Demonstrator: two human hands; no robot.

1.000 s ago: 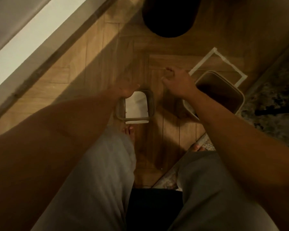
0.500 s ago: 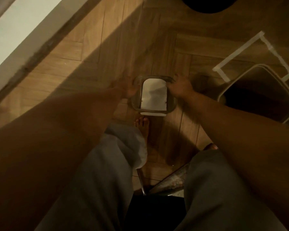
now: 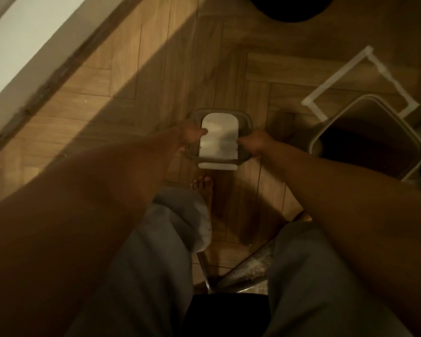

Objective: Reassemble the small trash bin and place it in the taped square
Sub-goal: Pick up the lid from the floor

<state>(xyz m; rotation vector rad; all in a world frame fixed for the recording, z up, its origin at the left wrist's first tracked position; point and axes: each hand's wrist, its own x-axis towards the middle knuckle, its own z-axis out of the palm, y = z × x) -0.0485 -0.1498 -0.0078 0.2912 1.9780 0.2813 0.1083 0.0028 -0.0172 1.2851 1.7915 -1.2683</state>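
The bin's lid (image 3: 219,139), a grey frame with a white flap in its middle, is just above the wooden floor in front of my feet. My left hand (image 3: 192,136) grips its left edge and my right hand (image 3: 257,143) grips its right edge. The open bin body (image 3: 365,135), beige with a dark inside, stands to the right, apart from the lid. It overlaps the near corner of the taped square (image 3: 331,76), whose white tape shows on the floor behind it.
A dark round object (image 3: 294,8) sits at the top edge. A white wall base (image 3: 22,45) runs diagonally at the left. A patterned rug (image 3: 250,268) edge lies near my right leg, and my bare foot (image 3: 203,188) is just below the lid.
My right hand moved from above the floor onto the lid's right edge, so both hands now hold the lid. The view shifted closer and leftward.
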